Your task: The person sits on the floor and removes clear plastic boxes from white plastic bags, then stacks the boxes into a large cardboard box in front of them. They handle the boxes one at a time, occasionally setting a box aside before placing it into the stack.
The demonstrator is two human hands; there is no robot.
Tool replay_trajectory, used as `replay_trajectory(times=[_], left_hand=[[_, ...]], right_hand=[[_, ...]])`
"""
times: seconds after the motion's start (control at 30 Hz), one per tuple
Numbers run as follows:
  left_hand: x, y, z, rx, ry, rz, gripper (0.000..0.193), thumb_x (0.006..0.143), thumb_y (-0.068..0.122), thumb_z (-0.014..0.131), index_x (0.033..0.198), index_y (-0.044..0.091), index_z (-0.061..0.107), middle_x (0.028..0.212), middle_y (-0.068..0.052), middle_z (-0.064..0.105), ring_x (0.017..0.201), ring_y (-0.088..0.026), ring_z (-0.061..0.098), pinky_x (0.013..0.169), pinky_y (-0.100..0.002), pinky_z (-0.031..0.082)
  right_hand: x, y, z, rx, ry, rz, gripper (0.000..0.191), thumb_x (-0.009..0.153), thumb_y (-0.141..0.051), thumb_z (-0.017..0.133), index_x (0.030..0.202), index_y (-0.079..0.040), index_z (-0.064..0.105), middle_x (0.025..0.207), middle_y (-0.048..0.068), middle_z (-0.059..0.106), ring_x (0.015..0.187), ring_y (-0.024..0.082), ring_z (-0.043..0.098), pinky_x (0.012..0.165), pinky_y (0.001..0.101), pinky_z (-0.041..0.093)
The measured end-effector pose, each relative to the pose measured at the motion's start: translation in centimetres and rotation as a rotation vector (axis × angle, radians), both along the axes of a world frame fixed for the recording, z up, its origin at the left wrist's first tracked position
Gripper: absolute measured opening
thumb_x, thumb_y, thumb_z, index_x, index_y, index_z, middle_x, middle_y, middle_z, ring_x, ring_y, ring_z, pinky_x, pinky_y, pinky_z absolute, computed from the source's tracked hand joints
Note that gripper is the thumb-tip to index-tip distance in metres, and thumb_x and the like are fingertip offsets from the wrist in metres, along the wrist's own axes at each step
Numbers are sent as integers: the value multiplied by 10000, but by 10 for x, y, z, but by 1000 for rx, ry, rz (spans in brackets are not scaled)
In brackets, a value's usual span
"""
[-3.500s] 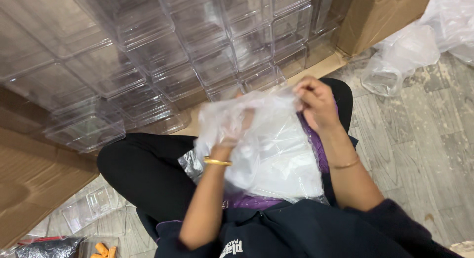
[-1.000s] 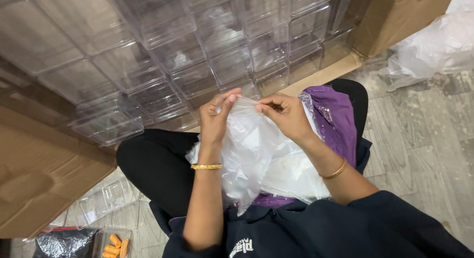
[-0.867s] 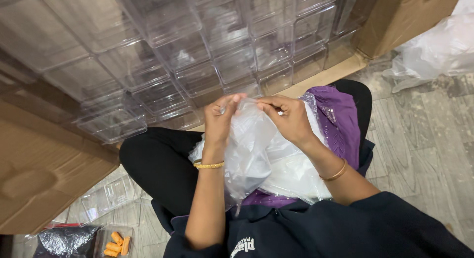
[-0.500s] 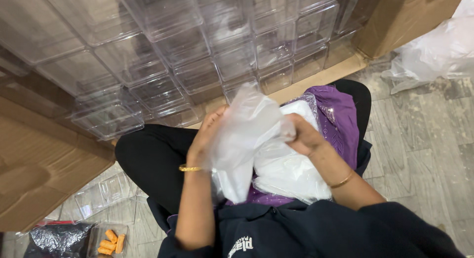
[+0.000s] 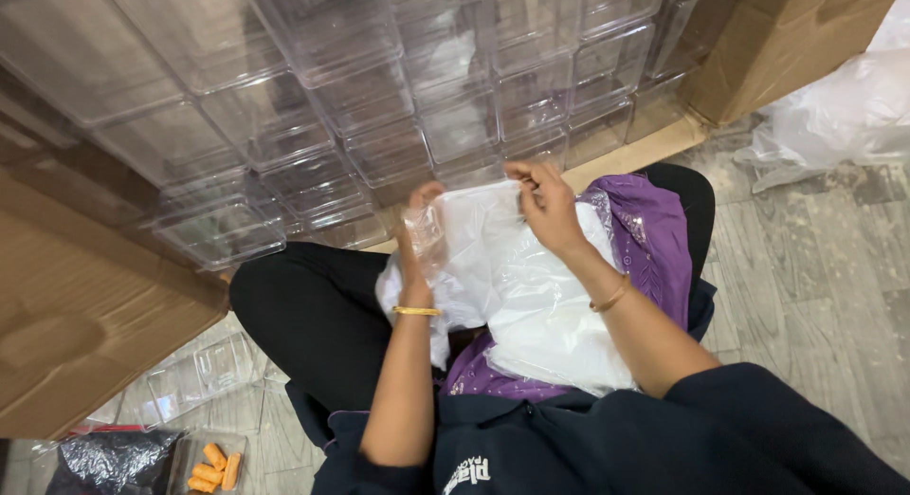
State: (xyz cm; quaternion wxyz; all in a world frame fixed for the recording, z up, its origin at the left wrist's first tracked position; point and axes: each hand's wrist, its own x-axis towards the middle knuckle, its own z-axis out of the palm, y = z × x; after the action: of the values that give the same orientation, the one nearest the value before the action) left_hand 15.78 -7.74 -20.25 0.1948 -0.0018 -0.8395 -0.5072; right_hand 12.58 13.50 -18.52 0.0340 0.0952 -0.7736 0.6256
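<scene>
Both the left hand (image 5: pixel 424 231) and the right hand (image 5: pixel 548 209) are pinching the top edge of a thin plastic bag (image 5: pixel 517 286) lying in the lap, probably light, limp and slippery, best gripped along that rim

the clear plastic bag (image 5: pixel 517 277) hides the left hand's (image 5: pixel 422 234) fingers and palm.

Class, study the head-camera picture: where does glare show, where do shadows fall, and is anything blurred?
Head view: soft glare streaks the clear plastic boxes and the white plastic bag; the black trousers lose detail in shadow; the left hand and right hand look sharp; the orange pieces at the corner are slightly soft.
</scene>
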Motion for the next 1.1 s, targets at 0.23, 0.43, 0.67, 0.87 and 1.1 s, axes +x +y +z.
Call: replay_trajectory(times=[0.23, 0.43, 0.67, 0.87, 1.1], left_hand=[[-48, 9, 39, 500, 65, -225, 107, 1028, 66, 639, 1098, 21, 706, 1019, -11, 696, 940, -111, 603, 877, -269, 503], [-77, 15, 81, 142, -72, 69, 225, 1032, 75, 583, 1219, 67, 709, 797, -86, 605, 663, -137, 506, 633, -294, 423], [-56, 26, 121, 146, 225, -82, 110, 1067, 123, 630, 1098, 36, 689, 905, -97, 698, 739, -175, 612, 689, -317, 503], [-58, 53, 142, 40, 106, -236, 148, 1008, 182, 703, 1008, 36, 728, 838, -92, 694, 704, -165, 627, 664, -292, 494], [-50, 91, 130, 143, -94, -330, 224, 990, 252, 701, 1098, 59, 735, 778, -41, 674, 720, -117, 605, 657, -283, 487]], right_hand=[[-48, 10, 16, -619, 77, 83, 119, 976, 53, 509, 966, -8, 611, 1047, 14, 524, 966, 119, 525, 892, 242, 426], [-74, 2, 48, 116, 405, -62, 91, 1024, 11, 586, 1076, 2, 660, 1033, 72, 553, 918, 163, 580, 813, 283, 473], [-58, 22, 58, -561, -186, 275, 308, 1047, -308, 608, 1136, -21, 677, 1044, 26, 667, 936, 119, 604, 814, 265, 515], [14, 54, 61, -532, -330, 588, 502, 949, -370, 697, 1246, 34, 672, 1176, 89, 689, 1043, 139, 639, 891, 281, 521], [38, 189, 21, -650, -26, -67, 411, 1138, -324, 489, 1373, 2, 579, 1322, 98, 663, 1228, 209, 637, 1129, 384, 500]])
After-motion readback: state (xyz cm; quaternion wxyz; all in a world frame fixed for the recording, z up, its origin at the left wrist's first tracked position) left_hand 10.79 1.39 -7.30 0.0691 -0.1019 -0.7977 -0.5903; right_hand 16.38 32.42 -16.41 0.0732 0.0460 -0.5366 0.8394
